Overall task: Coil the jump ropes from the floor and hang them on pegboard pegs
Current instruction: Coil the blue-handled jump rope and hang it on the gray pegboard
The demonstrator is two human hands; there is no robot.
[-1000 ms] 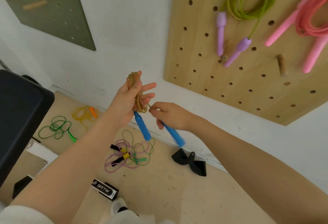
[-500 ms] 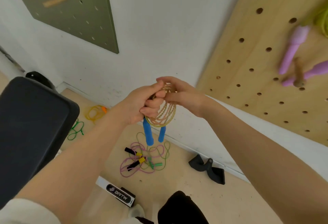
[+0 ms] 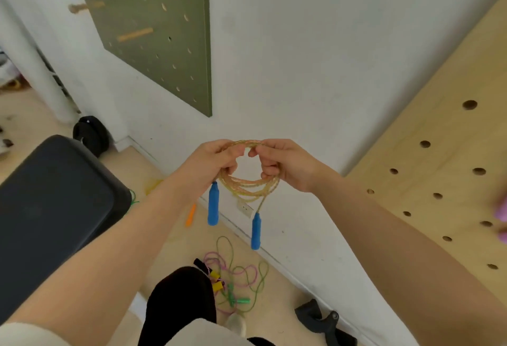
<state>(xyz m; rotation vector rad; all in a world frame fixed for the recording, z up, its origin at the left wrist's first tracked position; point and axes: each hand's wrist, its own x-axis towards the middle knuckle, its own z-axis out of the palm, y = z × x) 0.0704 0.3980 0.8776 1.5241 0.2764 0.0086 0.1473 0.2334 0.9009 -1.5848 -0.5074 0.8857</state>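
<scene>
Step in hand, as judged: coiling is complete on one rope and the hanging stage is due. The coiled jump rope [image 3: 248, 181] is held in the air at chest level in front of the white wall, between the green pegboard [image 3: 153, 30] and the wooden pegboard [image 3: 439, 153].

Left hand [image 3: 216, 163]: fingers curled round the left side of the coil, gripping it. Right hand [image 3: 282, 163]: fingers curled round the right side, thumb and forefinger pinching the top strands. Together they spread the loops into a round opening.

Materials: the cord is thin, translucent yellowish with speckles, lying in several loose loops. Two blue handles [image 3: 213, 203] hang below the coil, smooth, cylindrical, plastic in appearance; one hangs lower than the other.

Next move, as judged: carry the opened coil to a free peg and pass all loops over it together. A wooden peg [image 3: 135, 34] projects from the green board.

Outstanding: a tangle of pink and green ropes [image 3: 233, 282] lies on the floor, and a yellow rope with an orange handle [image 3: 190, 214] lies behind the left forearm.
</scene>
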